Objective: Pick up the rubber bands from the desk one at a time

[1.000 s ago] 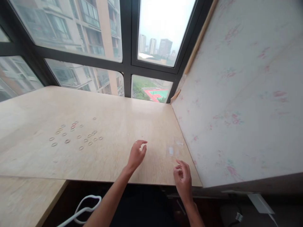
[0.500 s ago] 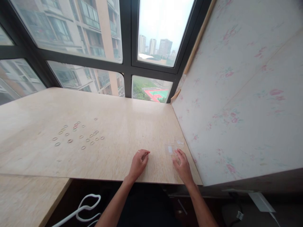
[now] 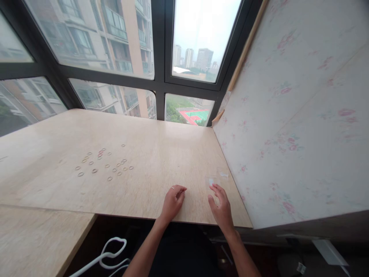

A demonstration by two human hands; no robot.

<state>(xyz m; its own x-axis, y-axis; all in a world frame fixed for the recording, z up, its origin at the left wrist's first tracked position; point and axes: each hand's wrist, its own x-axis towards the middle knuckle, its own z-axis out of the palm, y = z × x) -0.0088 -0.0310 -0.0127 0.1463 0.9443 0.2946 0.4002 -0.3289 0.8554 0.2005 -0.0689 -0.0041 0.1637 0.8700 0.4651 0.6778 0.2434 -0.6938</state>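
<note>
My left hand (image 3: 174,201) rests at the near part of the pale marbled counter (image 3: 150,161), its fingers curled and pinched together; a ring shows on one finger. Whatever may be between its fingertips is hidden. My right hand (image 3: 221,206) is to the right, thumb and fingers apart. Its fingertips reach the near edge of a small clear plastic bag (image 3: 211,181) with a pale label; I cannot tell whether they touch it. Another clear bag (image 3: 223,174) lies just beyond. Far to the left, several thin rings (image 3: 107,166) are scattered, a few of them reddish.
A wall with floral paper (image 3: 288,127) borders the counter on the right. Dark-framed windows (image 3: 160,77) stand along the back. Below the counter's front edge, at lower left, is a white curved tube (image 3: 115,252). A second counter section (image 3: 37,238) extends at near left.
The view has turned slightly left, so the counter appears shifted right. My right hand has moved a little left across the near edge of the bag. My left hand remains pinched.
</note>
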